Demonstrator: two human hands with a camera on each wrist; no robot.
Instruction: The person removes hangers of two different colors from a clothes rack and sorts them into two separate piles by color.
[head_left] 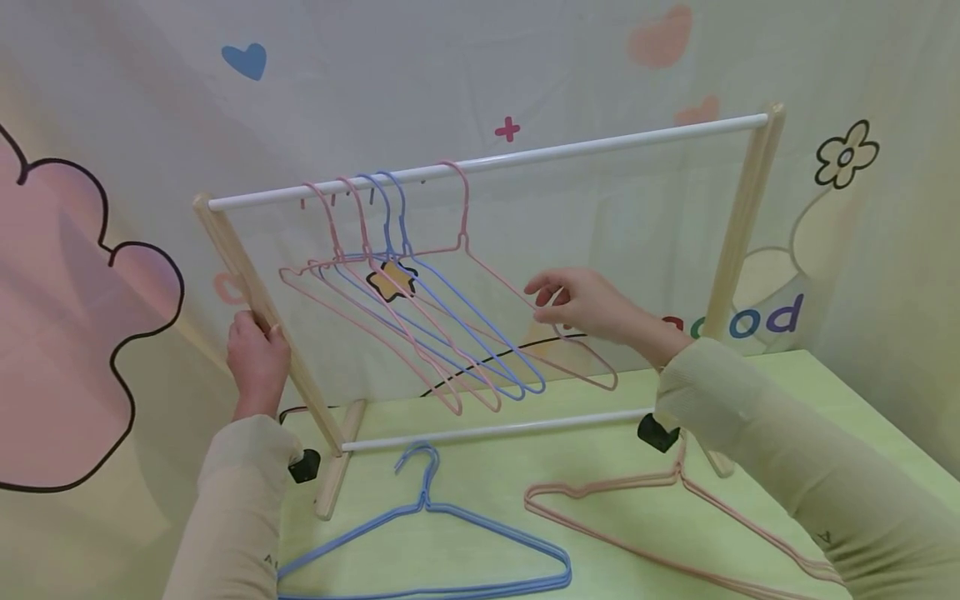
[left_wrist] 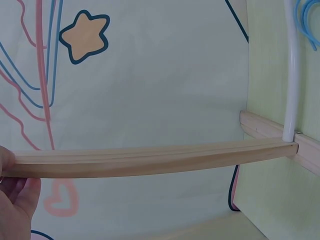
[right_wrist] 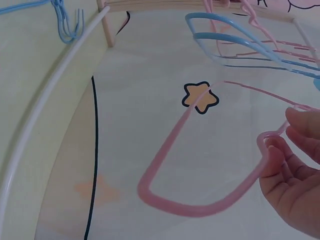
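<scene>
My left hand [head_left: 258, 358] grips the rack's left wooden post [head_left: 281, 325]; the left wrist view shows its fingers wrapped about the wooden post [left_wrist: 150, 162]. My right hand [head_left: 588, 304] is at the right arm of a pink hanger [head_left: 491, 271], whose hook sits over the white top rail [head_left: 570, 150]. In the right wrist view, the right hand [right_wrist: 295, 185] has loosely bent fingers at the pink hanger's notch [right_wrist: 262, 145], with a gap between thumb and fingertips. Farther left on the rail hang two pink hangers [head_left: 360, 225] and two blue hangers [head_left: 405, 225].
Blue hangers [head_left: 495, 533] lie stacked on the pale green table [head_left: 787, 400], with pink hangers [head_left: 600, 483] to their right. The rack's right post [head_left: 738, 225], lower white bar [head_left: 480, 432] and black clamp-like pieces [head_left: 303, 465] stand nearby. A printed curtain [head_left: 360, 92] hangs behind.
</scene>
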